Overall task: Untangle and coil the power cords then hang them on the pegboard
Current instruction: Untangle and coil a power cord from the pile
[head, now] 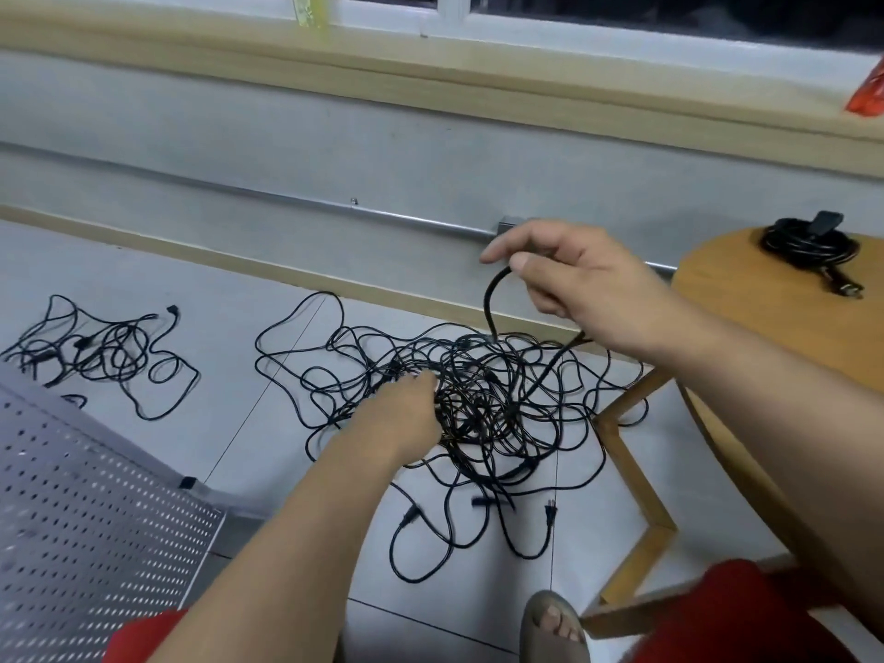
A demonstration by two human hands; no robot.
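Progress: early stage. One coil (pixel 808 246) lies finished on the desk (pixel 765 323) at right, not yet hung. The pegboard (pixel 86 495) at lower left shows no cord on its visible part. The main tangle (pixel 483 409) lies on the floor (pixel 239 289) before the person, many strands crossed, several plugs loose at its near edge. A small tangle (pixel 105 356) lies well apart to the left, also unsorted. Right hand (pixel 569 275) pinches one cord (pixel 489 308) between thumb and fingers and holds it above the tangle. Left hand (pixel 406 413) is on the tangle's left side, fingers among the strands; whether it grips any cannot be told. Judged outstanding: separating both tangles, coiling each cord, all hanging
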